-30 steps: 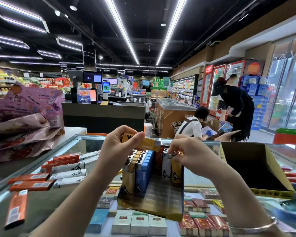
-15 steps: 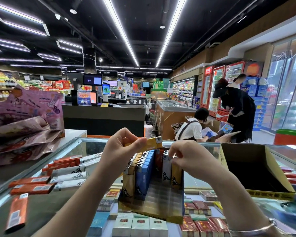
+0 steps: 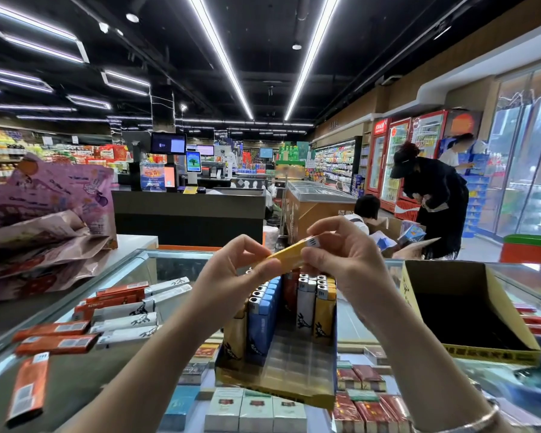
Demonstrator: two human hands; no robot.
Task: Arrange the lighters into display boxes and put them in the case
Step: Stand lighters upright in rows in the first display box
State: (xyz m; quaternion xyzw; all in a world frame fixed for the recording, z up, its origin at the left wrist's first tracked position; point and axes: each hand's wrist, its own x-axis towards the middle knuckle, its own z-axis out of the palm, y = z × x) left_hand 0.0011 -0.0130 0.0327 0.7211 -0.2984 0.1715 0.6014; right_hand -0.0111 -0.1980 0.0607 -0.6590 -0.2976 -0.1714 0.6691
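1. Fingers (image 3: 264, 265) of your left hand (image 3: 228, 276) pinch the lower end of the yellow lighter (image 3: 289, 253), and your right hand (image 3: 344, 257) pinches its upper end, near the silver cap. It is held tilted in mid-frame, above the display box (image 3: 281, 364), touching nothing else. A two-point pinch on a slick body can slip; if one hand lets go early, you could drop it.

2. Below it, the display box stands on the glass counter (image 3: 156, 267), with blue lighters (image 3: 263, 314) in a row at its left and white and yellow ones at its back right. The front slots look unfilled. Bring the lighter down crooked and you may knock a neighbour over, or seat it across two slots.

3. The box looks tilted, its front edge raised. A hard push into a slot could rock or slide it on the glass.

4. Loose orange and white lighters (image 3: 119, 314) lie at lower left of the frame. A sweeping forearm could scatter them.

5. At right, the empty display box (image 3: 469, 310) sits near your right arm; an elbow may shove it.
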